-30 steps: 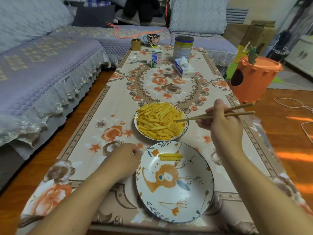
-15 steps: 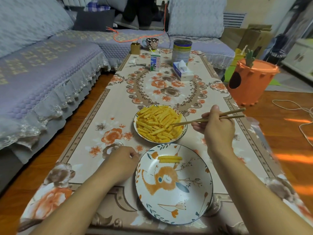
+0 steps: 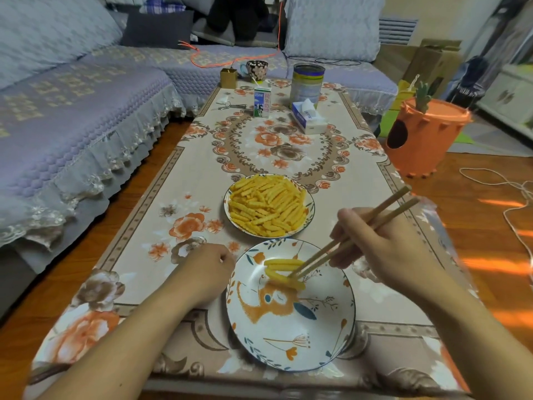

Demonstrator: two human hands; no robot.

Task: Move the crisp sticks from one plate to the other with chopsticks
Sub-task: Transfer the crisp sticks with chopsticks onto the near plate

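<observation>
The fingers (image 3: 340,256) of the right hand (image 3: 383,249) pinch the chopsticks (image 3: 346,246), whose tips close on a crisp stick (image 3: 284,280) over the near plate (image 3: 288,342), beside two sticks already lying there. The left hand (image 3: 207,269) rests on the counter (image 3: 138,255) with fingers curled, holding nothing. I judge the stick light, stiff and brittle; take it near the middle, with gentle pressure. The full plate (image 3: 310,209) stands just behind.

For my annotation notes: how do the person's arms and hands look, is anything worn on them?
Both forearms are bare up to the frame edge, with no sleeves in view. The left hand and right hand show no gloves, rings, watch or bracelet.
</observation>
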